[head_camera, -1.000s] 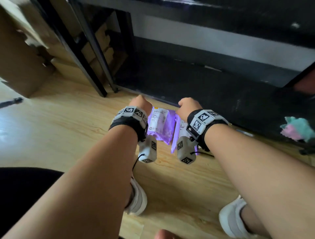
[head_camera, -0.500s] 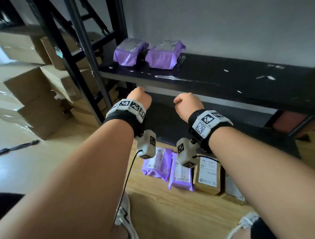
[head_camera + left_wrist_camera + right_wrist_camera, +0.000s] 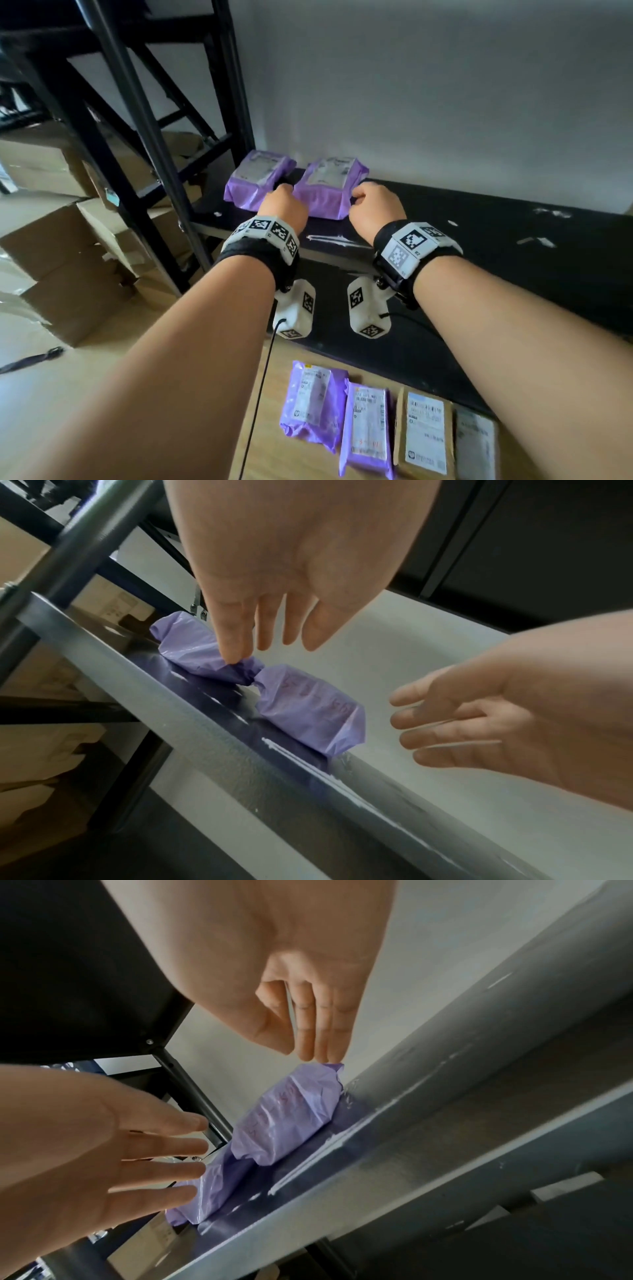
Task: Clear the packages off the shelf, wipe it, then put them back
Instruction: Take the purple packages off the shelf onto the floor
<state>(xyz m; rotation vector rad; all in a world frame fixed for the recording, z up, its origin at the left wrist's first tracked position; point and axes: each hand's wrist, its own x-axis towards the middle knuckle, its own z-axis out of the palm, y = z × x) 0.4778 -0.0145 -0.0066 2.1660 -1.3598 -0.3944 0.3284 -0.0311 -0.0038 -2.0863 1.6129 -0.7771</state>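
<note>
Two purple packages sit at the back left of the black shelf (image 3: 479,233). My hands flank the right purple package (image 3: 329,192) (image 3: 308,710) (image 3: 287,1118). My left hand (image 3: 284,207) (image 3: 270,620) has straight fingers, and its index tip touches the gap beside the left purple package (image 3: 257,178) (image 3: 188,647). On the other side, my right hand (image 3: 375,205) (image 3: 308,1031) points its straight fingers down, with the tips touching that package's right corner. Neither hand grips anything.
Two purple (image 3: 315,401) and two brown packages (image 3: 424,435) lie in a row on the wooden floor below the shelf. Cardboard boxes (image 3: 68,246) are stacked at the left behind black frame posts (image 3: 144,137). White streaks (image 3: 335,240) mark the shelf.
Both hands have left the floor packages and risen to the shelf, reaching forward to either side of the right purple package. The head view has lifted with them.
</note>
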